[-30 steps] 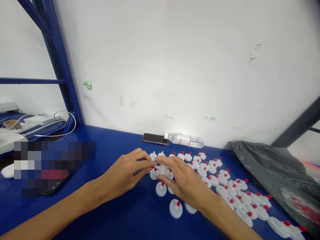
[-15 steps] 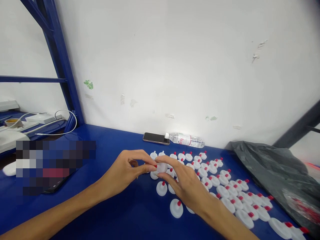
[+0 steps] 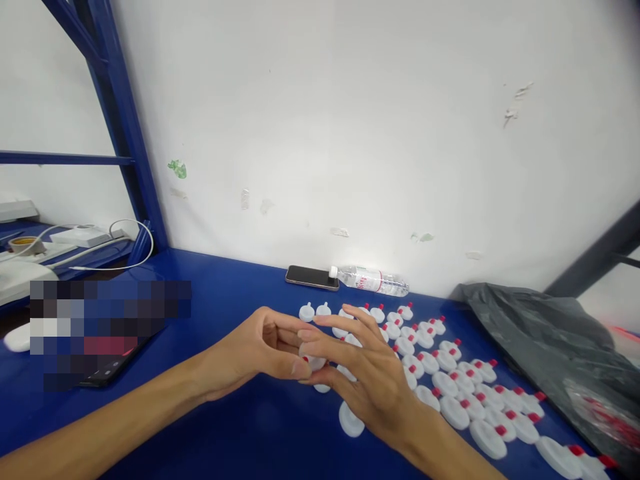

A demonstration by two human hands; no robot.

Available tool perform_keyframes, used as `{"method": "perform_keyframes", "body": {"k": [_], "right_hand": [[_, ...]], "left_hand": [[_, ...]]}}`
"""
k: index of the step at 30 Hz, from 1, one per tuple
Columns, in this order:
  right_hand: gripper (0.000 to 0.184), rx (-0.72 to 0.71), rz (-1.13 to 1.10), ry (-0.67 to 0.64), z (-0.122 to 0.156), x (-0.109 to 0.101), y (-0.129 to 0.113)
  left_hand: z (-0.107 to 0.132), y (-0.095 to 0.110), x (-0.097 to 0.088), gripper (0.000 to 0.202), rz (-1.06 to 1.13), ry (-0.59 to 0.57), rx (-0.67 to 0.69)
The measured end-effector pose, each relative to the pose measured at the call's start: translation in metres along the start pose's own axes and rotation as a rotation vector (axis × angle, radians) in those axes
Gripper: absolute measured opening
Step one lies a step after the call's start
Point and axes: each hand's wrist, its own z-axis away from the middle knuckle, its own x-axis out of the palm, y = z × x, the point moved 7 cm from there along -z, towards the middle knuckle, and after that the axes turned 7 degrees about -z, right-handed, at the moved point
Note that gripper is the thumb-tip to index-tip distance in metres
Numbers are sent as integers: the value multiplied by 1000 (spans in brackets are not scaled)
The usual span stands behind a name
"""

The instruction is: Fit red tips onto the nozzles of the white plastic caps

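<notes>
Between my two hands is a white plastic spouted cap (image 3: 315, 362) with a red tip, held above the blue table and partly hidden by fingers. My left hand (image 3: 260, 347) is closed, its thumb and forefinger at the red tip end. My right hand (image 3: 373, 367) grips the cap's wide part from the other side with thumb and fingers. Behind the fingers stand two white caps without red tips, a left one (image 3: 307, 312) and a right one (image 3: 323, 310). Several red-tipped caps (image 3: 445, 383) spread over the table to the right, some hidden under my right hand.
A phone (image 3: 312, 277) and a clear water bottle (image 3: 373, 280) lie by the wall. At the right is a dark plastic bag (image 3: 540, 333) with a clear bag of red pieces (image 3: 605, 413) on it. White cables (image 3: 113, 267) and a blurred-out patch are at the left.
Both hands have come slightly lower and closer together, and the cap between them has turned and dropped a little. My right fingers now cover more of it.
</notes>
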Motion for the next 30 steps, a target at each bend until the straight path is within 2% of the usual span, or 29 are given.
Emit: {"method": "perform_keyframes", "body": {"k": [13, 15, 17, 18, 20, 23, 26, 30], "right_hand": [[19, 41, -25, -1, -3, 1, -7], [18, 80, -47, -6, -3, 0, -4], [14, 148, -73, 10, -7, -6, 6], [11, 197, -80, 26, -11, -11, 13], [6, 358, -40, 30, -18, -21, 39], [12, 623, 90, -67, -25, -27, 90], [16, 743, 106, -213, -24, -15, 138], [24, 853, 91, -445, -2, 16, 182]], "left_hand": [[1, -6, 0, 31, -15, 102, 39], [1, -5, -1, 36, -65, 101, 33], [4, 0, -7, 50, -228, 126, 46], [6, 3, -14, 57, -363, 174, 57], [15, 15, -34, 69, -707, 354, 76], [27, 30, -66, 81, -1190, 618, -8], [30, 30, -90, 84, -1323, 671, -158], [28, 26, -106, 79, -1331, 635, -268]]}}
